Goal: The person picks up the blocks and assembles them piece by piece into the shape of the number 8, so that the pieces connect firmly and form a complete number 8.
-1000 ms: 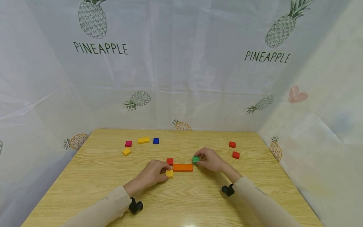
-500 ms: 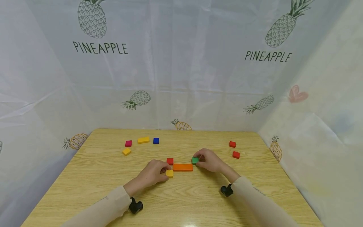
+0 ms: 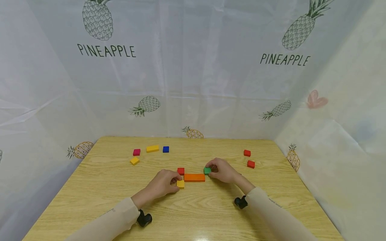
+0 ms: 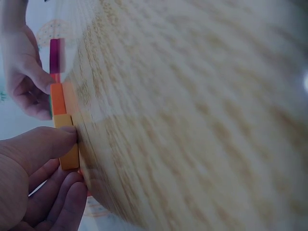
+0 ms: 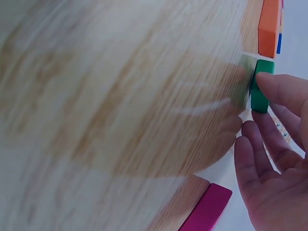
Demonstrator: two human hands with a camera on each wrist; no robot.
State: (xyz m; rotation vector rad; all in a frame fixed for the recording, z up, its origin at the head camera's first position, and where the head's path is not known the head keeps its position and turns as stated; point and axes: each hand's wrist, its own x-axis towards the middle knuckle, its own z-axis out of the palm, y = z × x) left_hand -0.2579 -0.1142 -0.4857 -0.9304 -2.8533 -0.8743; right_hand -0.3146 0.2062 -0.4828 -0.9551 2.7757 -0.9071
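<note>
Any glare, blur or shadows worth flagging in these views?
Head: soft shadow near the right hand, glare on the table at frame bottom; left wrist: table grain blurred, bright spot at frame right; right wrist: green block mirrored in the table.

In the head view I see soft and rather even light, with a small white glare on the wooden table [image 3: 193, 211] at the bottom edge, and a pale sheen on the pineapple-printed sheet [image 3: 193, 73]. Below the right forearm [image 3: 245, 184] there lies a faint, soft-edged shadow. Both wrist views look hazy to me, their wood grain blurred; in the right one, the glossy tabletop mirrors the green block [image 5: 260, 96] and the right hand [image 5: 283, 171].
</note>
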